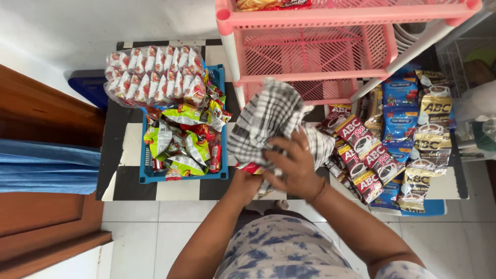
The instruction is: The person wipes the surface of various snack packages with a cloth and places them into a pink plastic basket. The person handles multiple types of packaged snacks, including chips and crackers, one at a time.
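Note:
A black-and-white checked cloth point(268, 116) is bunched up in front of me, over a black-and-white checkered table top point(129, 183). My right hand point(294, 165) grips the cloth from above, fingers pressed into the folds. My left hand point(248, 181) holds it from below, mostly hidden under the fabric and the right hand. A bit of red packaging point(249, 168) shows at the cloth's lower edge next to my left hand.
A blue crate point(222, 124) of green, yellow and red snack packets stands left, with a bundle of red-and-white sachets point(152, 75) on top. A pink plastic rack point(315, 46) stands behind. Strips of coffee sachets point(367, 152) lie right. Wooden door point(41, 119) at left.

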